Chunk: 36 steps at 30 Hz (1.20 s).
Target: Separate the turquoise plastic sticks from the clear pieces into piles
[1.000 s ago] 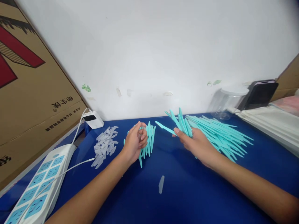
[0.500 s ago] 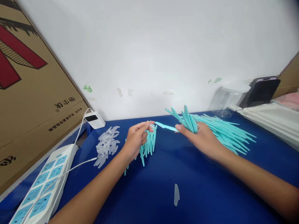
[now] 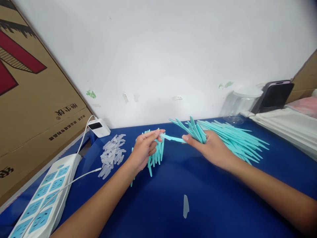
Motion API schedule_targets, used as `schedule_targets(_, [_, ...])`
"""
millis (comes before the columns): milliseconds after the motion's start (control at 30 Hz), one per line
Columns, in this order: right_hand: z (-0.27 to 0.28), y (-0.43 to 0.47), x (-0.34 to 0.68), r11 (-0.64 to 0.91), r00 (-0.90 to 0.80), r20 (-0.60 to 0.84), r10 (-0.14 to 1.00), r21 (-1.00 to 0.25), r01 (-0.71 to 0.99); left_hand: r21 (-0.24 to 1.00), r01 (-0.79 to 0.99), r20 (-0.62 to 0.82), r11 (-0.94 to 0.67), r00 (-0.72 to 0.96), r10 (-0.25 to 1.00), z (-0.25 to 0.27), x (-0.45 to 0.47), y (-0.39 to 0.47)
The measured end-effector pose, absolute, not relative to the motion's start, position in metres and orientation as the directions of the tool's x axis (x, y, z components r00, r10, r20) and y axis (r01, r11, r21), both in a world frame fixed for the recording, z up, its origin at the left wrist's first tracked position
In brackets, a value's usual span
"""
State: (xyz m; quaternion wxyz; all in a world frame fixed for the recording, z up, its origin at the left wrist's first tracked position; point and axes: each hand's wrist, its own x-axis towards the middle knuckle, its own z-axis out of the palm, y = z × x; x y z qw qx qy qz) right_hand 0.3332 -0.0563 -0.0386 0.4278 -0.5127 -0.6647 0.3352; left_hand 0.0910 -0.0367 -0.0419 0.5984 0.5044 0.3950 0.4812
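Note:
My left hand pinches a small translucent blade cover between thumb and fingertips. My right hand grips a bunch of turquoise eyebrow razors, their ends fanning up and to the left. One razor is held out from its thumb, and its tip meets the cover at my left fingertips; how far it sits inside I cannot tell. Behind and below my left hand lies a group of turquoise razors, partly hidden by it. A larger pile of razors spreads beyond my right hand.
Loose translucent covers are heaped at left, and a single cover lies near the front of the blue table. A power strip, a white cabled device, a clear jar and a phone stand around.
The held-out razor's tip has come left to the cover in my left fingers, closing the small gap. My right hand has shifted slightly left with the bunch.

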Motion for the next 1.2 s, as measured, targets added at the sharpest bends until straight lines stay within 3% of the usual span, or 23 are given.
schedule_targets(133, [-0.04,-0.06,0.331,0.306,-0.171,0.26,0.95,-0.882,0.359,0.991,-0.129,0.018,0.019,0.274,0.961,-0.038,0.096,-0.046])
schedule_targets(300, [-0.038,-0.062,0.33,0.33,-0.178,0.283,0.942,-0.873,0.36,0.998,-0.022,0.065,-0.062,0.193,0.979,-0.037,0.101,-0.05])
schedule_targets(500, [-0.037,-0.053,0.337,0.262,-0.055,0.264,0.963,-0.866,0.426,0.927,0.263,0.279,-0.268,-0.003,0.96,-0.041,0.101,-0.049])
schedule_targets(533, [-0.037,-0.05,0.339,0.227,-0.026,0.241,0.97,-0.87,0.437,0.921,0.266,0.274,-0.286,0.082,0.958,-0.037,0.099,-0.05])
schedule_targets(600, [-0.039,-0.046,0.343,0.143,0.025,0.171,0.985,-0.888,0.436,0.922,0.262,0.143,-0.286,0.456,0.879,-0.026,0.093,-0.054])
schedule_targets(633, [-0.04,-0.044,0.344,0.104,0.035,0.13,0.991,-0.903,0.417,0.923,0.275,0.022,-0.27,0.662,0.749,-0.022,0.09,-0.056])
schedule_targets(700, [-0.043,-0.042,0.346,0.047,0.017,0.057,0.998,-0.933,0.358,0.906,0.327,-0.176,-0.268,0.867,0.465,-0.017,0.087,-0.059])
schedule_targets(733, [-0.045,-0.042,0.346,0.025,-0.006,0.024,1.0,-0.944,0.329,0.891,0.348,-0.226,-0.292,0.897,0.38,-0.018,0.087,-0.061])
schedule_targets(800, [-0.048,-0.043,0.345,-0.011,-0.06,-0.03,0.998,-0.957,0.29,0.857,0.366,-0.249,-0.364,0.911,0.329,-0.025,0.09,-0.062])
schedule_targets(967, [-0.055,-0.045,0.341,-0.052,-0.156,-0.092,0.983,-0.969,0.241,0.788,0.356,-0.171,-0.502,0.91,0.377,-0.044,0.103,-0.067])
schedule_targets(1200, [-0.058,-0.043,0.343,-0.028,-0.124,-0.068,0.99,-0.954,0.298,0.891,0.257,-0.126,-0.374,0.932,0.34,-0.028,0.105,-0.074])
